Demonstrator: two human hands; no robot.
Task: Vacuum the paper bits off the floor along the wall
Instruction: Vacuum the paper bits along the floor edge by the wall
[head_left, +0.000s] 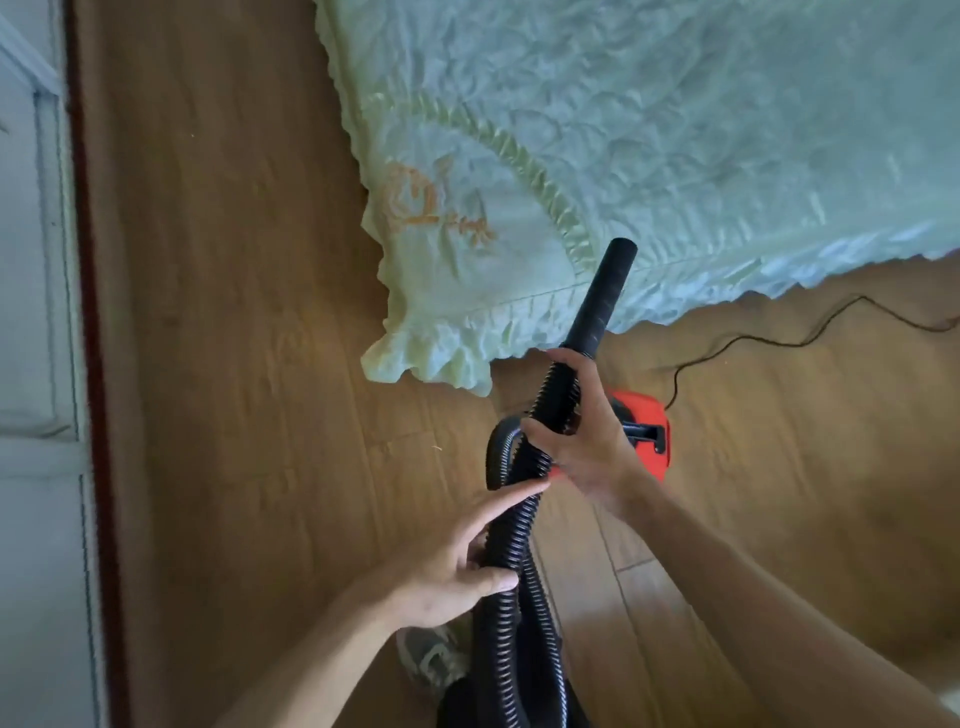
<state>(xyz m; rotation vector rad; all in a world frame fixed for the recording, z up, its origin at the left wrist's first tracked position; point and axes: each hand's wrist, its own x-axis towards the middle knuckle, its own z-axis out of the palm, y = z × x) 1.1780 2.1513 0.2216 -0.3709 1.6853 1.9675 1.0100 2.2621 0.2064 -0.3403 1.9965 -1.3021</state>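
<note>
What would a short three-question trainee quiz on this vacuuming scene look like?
1. True or false: the nozzle touches the floor.
2. Which hand grips the hose just below the nozzle: A left, B right?
3. What colour is the vacuum?

Key: 1 false, it points up toward the bedspread. 2 B, the right hand; the left hand holds the hose lower down. 3 Red.

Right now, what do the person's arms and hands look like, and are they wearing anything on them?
Both arms are bare as far as the picture shows: no sleeves, gloves, watch, rings or bands. The left hand and right hand each show fingers with short, plain nails. The forearms are slim and come in from the bottom edge. No markings show on them.
</note>
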